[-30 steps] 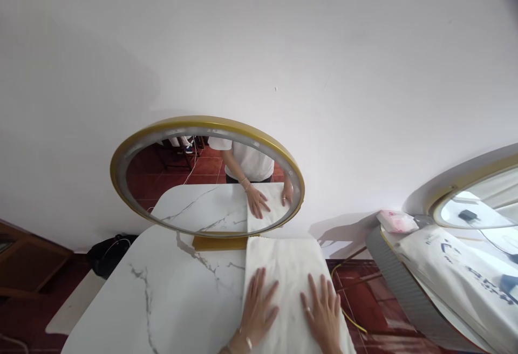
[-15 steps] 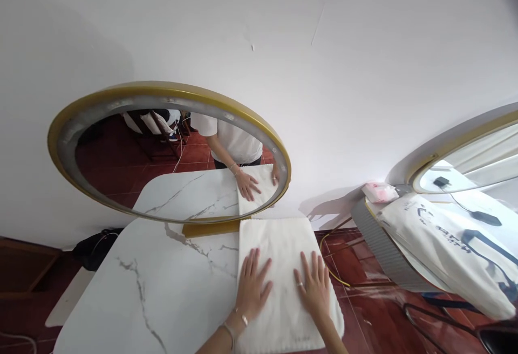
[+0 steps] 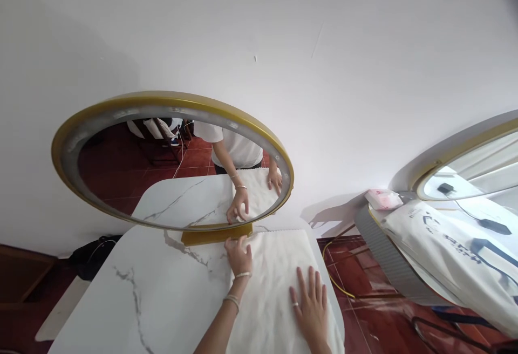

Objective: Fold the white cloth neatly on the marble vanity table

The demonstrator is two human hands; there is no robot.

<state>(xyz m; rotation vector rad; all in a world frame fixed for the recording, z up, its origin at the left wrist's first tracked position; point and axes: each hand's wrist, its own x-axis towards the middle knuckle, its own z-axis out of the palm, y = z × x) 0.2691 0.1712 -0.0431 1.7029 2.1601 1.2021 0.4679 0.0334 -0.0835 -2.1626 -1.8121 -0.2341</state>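
A white cloth with a finely scalloped edge lies lengthwise over the right part of the marble-patterned table. My left hand is at its far left corner, fingers bent and closed on the edge there; the fingertips are partly hidden. A thin bracelet and a wider band circle that wrist and forearm. Flat on the near right part of the cloth rests my right hand, open with fingers spread and a ring on one of them. The cloth's surface shows slight ripples between the hands.
A round gold-framed mirror stands at the table's back on a gold base, close to my left hand. On the right, another table holds a printed white bag and a pink-white packet. A black bag sits at left.
My left hand has gone from lying flat on the cloth to its far left corner, fingers now bent. My right hand stays flat, slightly nearer me. The cloth's far edge has shifted a little.
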